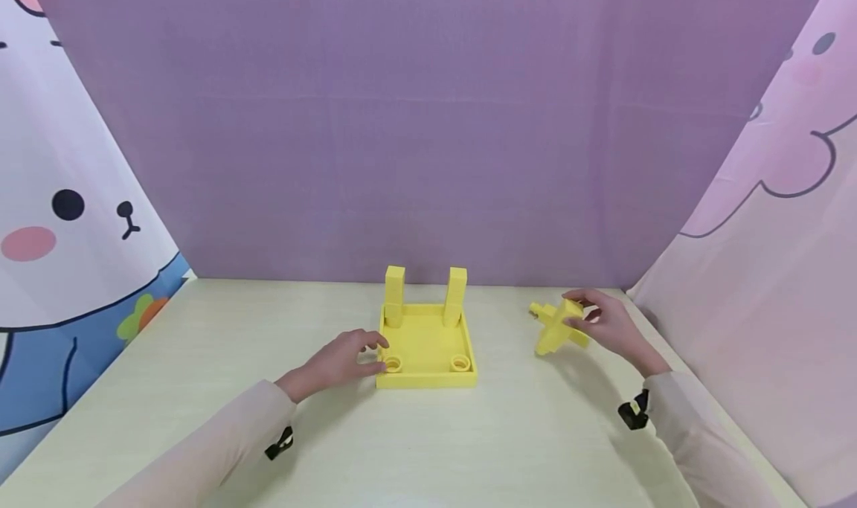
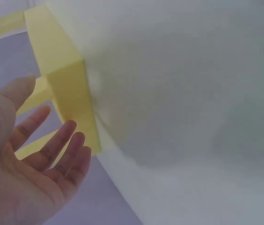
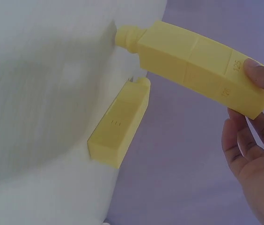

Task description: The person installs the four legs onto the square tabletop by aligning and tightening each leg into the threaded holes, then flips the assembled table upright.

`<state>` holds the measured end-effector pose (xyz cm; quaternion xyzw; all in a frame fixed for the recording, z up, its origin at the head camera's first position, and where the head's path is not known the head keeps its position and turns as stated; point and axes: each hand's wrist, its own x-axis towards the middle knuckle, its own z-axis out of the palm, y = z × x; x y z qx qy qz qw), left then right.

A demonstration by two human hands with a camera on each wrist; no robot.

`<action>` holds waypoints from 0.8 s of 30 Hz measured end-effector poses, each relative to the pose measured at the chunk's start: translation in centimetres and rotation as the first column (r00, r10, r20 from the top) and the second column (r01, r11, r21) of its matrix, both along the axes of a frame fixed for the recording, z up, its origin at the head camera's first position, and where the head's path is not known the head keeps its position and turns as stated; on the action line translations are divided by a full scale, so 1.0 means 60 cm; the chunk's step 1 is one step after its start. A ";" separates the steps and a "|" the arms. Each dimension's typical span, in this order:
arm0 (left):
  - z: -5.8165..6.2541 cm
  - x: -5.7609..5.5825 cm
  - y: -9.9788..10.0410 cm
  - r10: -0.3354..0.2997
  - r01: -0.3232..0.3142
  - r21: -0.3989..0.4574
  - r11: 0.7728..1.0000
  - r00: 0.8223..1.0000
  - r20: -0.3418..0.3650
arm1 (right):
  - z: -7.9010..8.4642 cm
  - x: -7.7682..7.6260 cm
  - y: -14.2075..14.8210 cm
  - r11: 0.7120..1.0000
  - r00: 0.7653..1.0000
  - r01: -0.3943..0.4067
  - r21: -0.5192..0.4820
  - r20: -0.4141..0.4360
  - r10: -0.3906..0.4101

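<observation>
A shallow yellow square tray (image 1: 422, 344) lies on the table, with square posts (image 1: 395, 294) standing at its two back corners and round sockets (image 1: 460, 363) at its two front corners. My left hand (image 1: 344, 359) is at the tray's front left corner, its fingers loosely bent and nothing in its grasp. To the right, my right hand (image 1: 605, 322) pinches the plain end of a yellow square leg (image 3: 193, 61), tilted with its round knobbed end down and away from the fingers. Just behind it, a second yellow leg (image 3: 120, 124) rests on the table.
The pale tabletop (image 1: 428, 448) runs back to a purple cloth wall (image 1: 428, 136). Printed cloth with cartoon figures hangs at the left (image 1: 80, 270) and a pinkish cloth (image 1: 770, 285) at the right. Black bands (image 1: 634, 411) are at both wrists.
</observation>
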<state>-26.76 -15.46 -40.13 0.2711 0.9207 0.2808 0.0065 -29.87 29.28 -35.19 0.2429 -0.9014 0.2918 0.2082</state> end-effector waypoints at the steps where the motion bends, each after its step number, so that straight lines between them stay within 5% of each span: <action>1: 0.003 -0.002 -0.001 0.001 -0.001 0.003 1.000 1.000 -0.006 | 0.002 0.001 -0.004 1.000 1.000 -0.001 0.001 -0.004 0.001; 6: 0.025 -0.017 -0.004 0.011 -0.010 0.019 1.000 0.999 -0.048 | 0.025 0.021 -0.035 1.000 1.000 -0.011 0.008 -0.008 0.011; 17: 0.070 -0.048 0.002 0.061 -0.048 0.067 0.997 0.978 -0.198 | 0.018 -0.001 -0.061 0.991 0.990 -0.136 -0.004 -0.040 0.136; 24: 0.085 -0.062 0.008 0.146 -0.120 0.146 0.982 0.972 -0.185 | 0.031 0.003 -0.096 0.977 0.977 -0.211 -0.010 -0.044 0.211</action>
